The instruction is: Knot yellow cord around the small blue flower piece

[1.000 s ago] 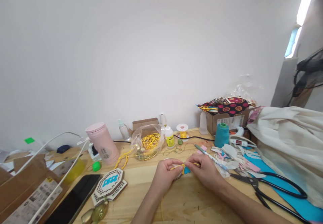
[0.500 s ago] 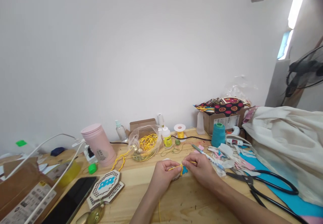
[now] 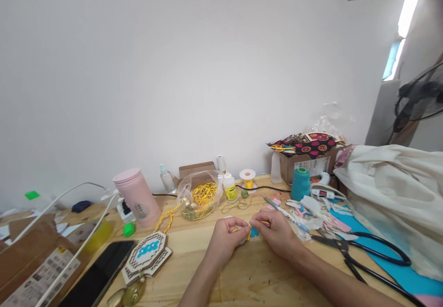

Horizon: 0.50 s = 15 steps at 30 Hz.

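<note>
My left hand point(image 3: 226, 240) is closed in a pinch on a yellow cord point(image 3: 249, 234) over the middle of the wooden table. Just to its right, my right hand point(image 3: 275, 233) pinches the same cord, a short stretch of which runs between the two hands. Between and below the fingertips shows a small blue flower-like piece point(image 3: 254, 231), partly hidden. A pale edge of something lies behind my left fingers, too covered to name. One loose end of cord hangs down by my left wrist.
To the right lie black-handled scissors point(image 3: 342, 245), a pen point(image 3: 285, 213), fabric scraps point(image 3: 316, 212) and a teal thread cone point(image 3: 300, 184). Behind stand a bag of yellow cord point(image 3: 204, 194) and a glue bottle point(image 3: 229, 187). Leftward are octagonal pendants point(image 3: 148, 251), a phone point(image 3: 100, 272) and a pink tumbler point(image 3: 138, 198).
The view has shifted slightly, so the table things sit a little farther right. Both hands keep nearly the same pinch on the cord.
</note>
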Each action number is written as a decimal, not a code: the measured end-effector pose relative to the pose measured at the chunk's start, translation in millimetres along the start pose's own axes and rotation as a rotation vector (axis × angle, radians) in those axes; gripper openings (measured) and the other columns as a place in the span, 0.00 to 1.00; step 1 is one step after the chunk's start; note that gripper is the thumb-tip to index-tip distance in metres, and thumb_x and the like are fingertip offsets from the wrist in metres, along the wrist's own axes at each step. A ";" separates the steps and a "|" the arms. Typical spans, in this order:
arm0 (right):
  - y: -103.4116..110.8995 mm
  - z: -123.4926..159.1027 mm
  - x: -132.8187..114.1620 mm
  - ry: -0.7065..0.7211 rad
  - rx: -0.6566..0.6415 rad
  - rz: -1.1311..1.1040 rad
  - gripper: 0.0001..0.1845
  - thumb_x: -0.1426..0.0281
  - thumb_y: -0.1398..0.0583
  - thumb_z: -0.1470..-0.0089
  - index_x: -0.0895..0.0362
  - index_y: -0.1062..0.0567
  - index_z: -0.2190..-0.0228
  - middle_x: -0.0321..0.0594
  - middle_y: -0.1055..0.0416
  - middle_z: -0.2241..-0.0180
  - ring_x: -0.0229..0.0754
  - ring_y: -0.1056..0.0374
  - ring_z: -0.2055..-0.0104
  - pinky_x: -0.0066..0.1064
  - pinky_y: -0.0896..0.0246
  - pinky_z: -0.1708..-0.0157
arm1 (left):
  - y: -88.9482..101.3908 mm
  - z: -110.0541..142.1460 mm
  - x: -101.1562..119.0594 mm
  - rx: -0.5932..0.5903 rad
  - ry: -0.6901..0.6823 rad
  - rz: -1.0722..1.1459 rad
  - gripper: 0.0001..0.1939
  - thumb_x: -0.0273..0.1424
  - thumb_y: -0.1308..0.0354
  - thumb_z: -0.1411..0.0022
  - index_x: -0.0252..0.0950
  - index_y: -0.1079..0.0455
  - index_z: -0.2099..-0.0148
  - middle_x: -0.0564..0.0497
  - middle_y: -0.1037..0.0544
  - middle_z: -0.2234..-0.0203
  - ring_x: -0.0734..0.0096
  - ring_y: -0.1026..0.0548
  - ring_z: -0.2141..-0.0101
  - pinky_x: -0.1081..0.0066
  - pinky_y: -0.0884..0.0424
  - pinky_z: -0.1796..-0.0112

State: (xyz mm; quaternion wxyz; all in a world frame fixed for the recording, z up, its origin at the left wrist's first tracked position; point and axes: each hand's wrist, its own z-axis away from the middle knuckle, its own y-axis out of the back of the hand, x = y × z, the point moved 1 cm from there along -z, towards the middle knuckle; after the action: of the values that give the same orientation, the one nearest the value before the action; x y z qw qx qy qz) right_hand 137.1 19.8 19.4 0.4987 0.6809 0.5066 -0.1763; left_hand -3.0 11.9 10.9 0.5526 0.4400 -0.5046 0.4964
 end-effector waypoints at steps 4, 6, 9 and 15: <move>-0.4 0.1 2.3 -0.072 -0.028 -0.045 0.11 0.71 0.47 0.55 0.60 0.27 0.81 0.38 0.30 0.80 0.36 0.37 0.76 0.24 0.44 0.76 | 1.5 -0.1 -1.1 0.007 0.007 0.029 0.14 0.35 0.37 0.65 0.29 0.32 0.77 0.57 0.34 0.91 0.83 0.42 0.88 0.78 0.50 0.83; -0.6 0.6 3.9 -0.100 -0.051 -0.067 0.11 0.71 0.47 0.55 0.61 0.27 0.81 0.38 0.30 0.79 0.37 0.36 0.76 0.24 0.43 0.76 | 2.8 -0.7 -2.9 0.005 0.005 0.041 0.14 0.34 0.37 0.64 0.28 0.31 0.76 0.55 0.32 0.89 0.82 0.40 0.87 0.79 0.48 0.83; -1.0 0.9 5.5 -0.092 -0.069 -0.087 0.11 0.70 0.47 0.55 0.61 0.27 0.80 0.39 0.29 0.79 0.37 0.36 0.76 0.25 0.43 0.76 | 4.0 -1.0 -4.6 0.015 0.007 0.036 0.13 0.34 0.38 0.63 0.28 0.30 0.76 0.53 0.29 0.88 0.81 0.38 0.86 0.79 0.47 0.82; -1.6 0.3 6.2 -0.098 -0.073 -0.102 0.12 0.70 0.48 0.55 0.61 0.27 0.80 0.39 0.29 0.79 0.37 0.36 0.75 0.25 0.42 0.75 | 3.5 1.9 -1.2 0.030 0.014 0.027 0.13 0.33 0.38 0.64 0.28 0.29 0.76 0.51 0.27 0.86 0.79 0.35 0.84 0.78 0.43 0.80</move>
State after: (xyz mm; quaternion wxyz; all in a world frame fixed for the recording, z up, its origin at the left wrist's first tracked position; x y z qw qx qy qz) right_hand 138.5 22.6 13.8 0.5376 0.6260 0.5219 -0.2161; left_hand -6.8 10.3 9.9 0.5425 0.4380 -0.4993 0.5144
